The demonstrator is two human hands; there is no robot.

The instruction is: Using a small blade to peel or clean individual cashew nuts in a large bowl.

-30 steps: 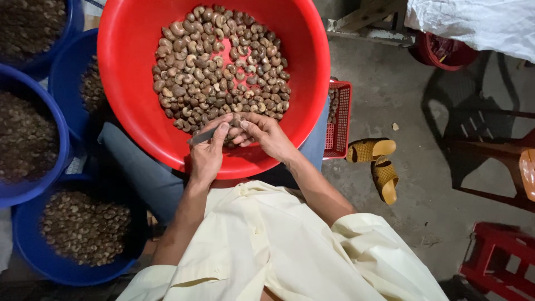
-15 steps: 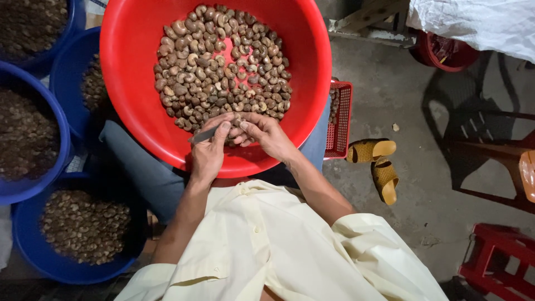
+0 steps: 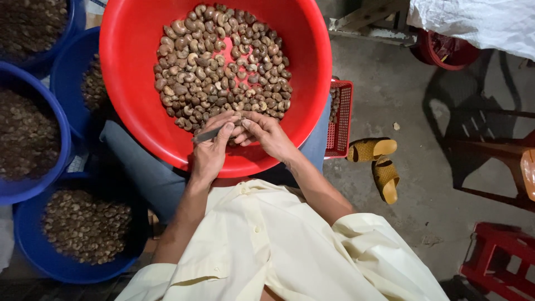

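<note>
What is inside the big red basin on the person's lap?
The red basin holds a pile of brown nuts. Both hands work at its near edge: the left hand grips a thin metal tool, the right hand pinches a nut, mostly hidden by fingers.

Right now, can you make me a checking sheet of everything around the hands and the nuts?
Surface: grey concrete floor, stained.
Job's things: big round red plastic basin holding brown cashew nuts; thin grey metal blade.
Clutter: blue plastic tubs of nuts, small red mesh basket, yellow woven sandals.
Grips: left hand holds the blade; right hand pinches a nut.
Cables: nothing seen.
Surroundings: white sack, red stool.
</note>
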